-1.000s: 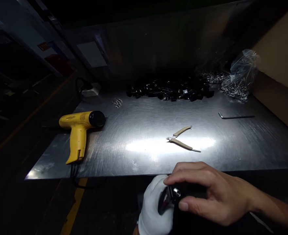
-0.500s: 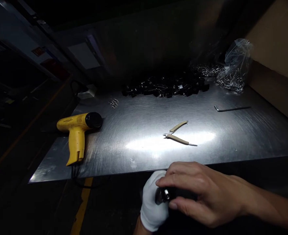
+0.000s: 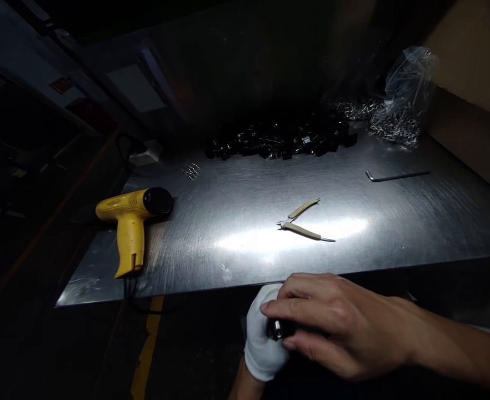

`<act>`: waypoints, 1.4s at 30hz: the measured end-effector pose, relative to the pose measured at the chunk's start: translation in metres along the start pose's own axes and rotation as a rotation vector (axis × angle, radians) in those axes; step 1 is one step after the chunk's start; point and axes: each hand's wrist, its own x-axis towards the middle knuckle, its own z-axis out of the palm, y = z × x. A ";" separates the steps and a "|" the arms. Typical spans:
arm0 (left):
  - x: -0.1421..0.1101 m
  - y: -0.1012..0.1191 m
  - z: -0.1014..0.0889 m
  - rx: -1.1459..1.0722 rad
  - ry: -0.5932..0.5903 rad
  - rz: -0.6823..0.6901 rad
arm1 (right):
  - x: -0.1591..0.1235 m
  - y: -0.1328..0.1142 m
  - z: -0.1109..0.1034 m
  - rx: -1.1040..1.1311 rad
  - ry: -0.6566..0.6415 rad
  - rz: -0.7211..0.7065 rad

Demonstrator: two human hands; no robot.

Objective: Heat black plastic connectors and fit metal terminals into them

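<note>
My left hand [image 3: 262,347], in a white glove, is closed round a small black part [image 3: 275,330] with a shiny metal piece at its end. From the right, my bare right hand [image 3: 332,322] bends over the same part, thumb and fingers closed on it from both sides. Both hands are just off the table's front edge. Much of the part is hidden by the fingers and the dark, so its exact kind does not show. Beyond the hands, wire cutters [image 3: 301,223] with beige handles lie spread on the metal table [image 3: 228,200].
A yellow heat gun [image 3: 130,228] lies at the left, its cord hanging over the front edge. Small metal pins [image 3: 191,171] and a pile of black parts [image 3: 278,139] are farther back. At the right are a hex key [image 3: 397,176] and a clear bag of metal pieces [image 3: 401,111].
My right thumb and fingers have closed in on the black part, which has turned slightly and shifted a little left. The whole view has shifted slightly.
</note>
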 end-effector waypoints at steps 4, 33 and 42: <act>0.001 -0.002 0.000 -0.090 0.039 0.154 | -0.004 0.006 0.003 -0.027 0.027 -0.026; -0.020 0.030 -0.013 0.186 -0.029 -0.072 | -0.003 0.021 0.000 -0.026 0.204 0.057; -0.019 0.030 -0.010 0.200 0.015 -0.161 | -0.001 0.025 0.002 -0.063 0.178 0.122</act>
